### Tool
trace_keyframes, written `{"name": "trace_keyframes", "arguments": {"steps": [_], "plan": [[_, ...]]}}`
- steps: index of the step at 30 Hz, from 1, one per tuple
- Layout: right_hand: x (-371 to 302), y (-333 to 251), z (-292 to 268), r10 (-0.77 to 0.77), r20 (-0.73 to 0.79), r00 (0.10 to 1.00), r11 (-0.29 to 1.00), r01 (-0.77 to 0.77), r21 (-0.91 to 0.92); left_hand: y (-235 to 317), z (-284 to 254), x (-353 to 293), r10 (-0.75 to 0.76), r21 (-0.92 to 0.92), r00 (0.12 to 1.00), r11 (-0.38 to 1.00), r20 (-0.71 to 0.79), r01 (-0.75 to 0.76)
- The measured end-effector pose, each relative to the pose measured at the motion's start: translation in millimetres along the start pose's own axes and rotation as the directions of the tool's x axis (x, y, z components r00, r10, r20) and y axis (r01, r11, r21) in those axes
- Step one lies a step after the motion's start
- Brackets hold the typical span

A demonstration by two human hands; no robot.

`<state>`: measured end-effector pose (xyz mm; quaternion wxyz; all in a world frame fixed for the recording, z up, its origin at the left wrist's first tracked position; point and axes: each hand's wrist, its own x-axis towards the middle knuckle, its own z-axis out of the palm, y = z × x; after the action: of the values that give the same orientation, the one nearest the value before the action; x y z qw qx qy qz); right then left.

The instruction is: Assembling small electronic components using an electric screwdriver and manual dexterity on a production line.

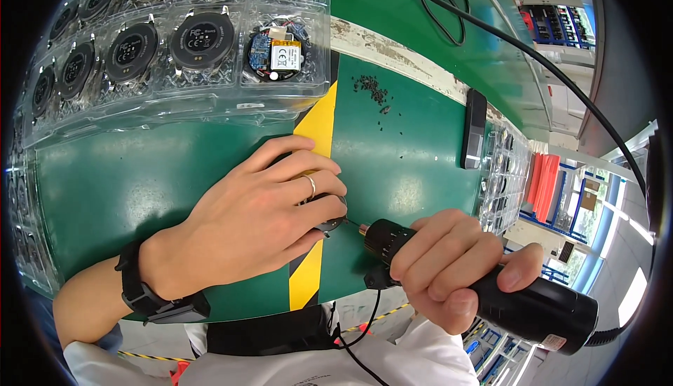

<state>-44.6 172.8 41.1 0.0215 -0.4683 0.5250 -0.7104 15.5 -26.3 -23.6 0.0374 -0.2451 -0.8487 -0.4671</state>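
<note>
My left hand (256, 211), wearing a ring and a dark wristband, curls over a round smartwatch body (334, 221) and holds it on the green bench. Most of that body is hidden under the fingers; only its right edge shows. My right hand (452, 263) is closed around a black corded electric screwdriver (543, 309). The screwdriver lies tilted, its thin bit pointing left and reaching the edge of the watch body. Whether the tip sits in a screw is too small to tell.
A clear plastic tray (224, 109) at the far left holds several black watches and an opened one with circuit board and battery (284, 57). Tiny black screws (371, 90) lie scattered beyond my hands. A black phone-like slab (474, 130) rests at right, near another tray (503, 176).
</note>
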Motion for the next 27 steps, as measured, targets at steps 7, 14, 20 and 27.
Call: {"name": "trace_keyframes", "arguments": {"steps": [7,14,20,27], "plan": [[-6,-7,4,0.002,-0.193,0.981,0.993,0.021,0.117,1,-6,1,0.001,0.01,0.999,1.0,0.052,-0.001],[-8,-1,5,0.078,-0.355,0.932,0.992,-0.037,0.119,-2,-6,-6,0.095,-0.008,0.995,0.996,0.036,-0.094],[-14,1,-28,0.176,-0.451,0.875,0.984,-0.171,0.053,-6,14,0,0.213,0.032,0.975,0.977,-0.063,-0.212],[-21,7,-33,0.167,-0.441,0.882,0.966,-0.237,-0.108,0,4,-8,0.188,0.019,0.98,0.982,-0.06,-0.187]]}}
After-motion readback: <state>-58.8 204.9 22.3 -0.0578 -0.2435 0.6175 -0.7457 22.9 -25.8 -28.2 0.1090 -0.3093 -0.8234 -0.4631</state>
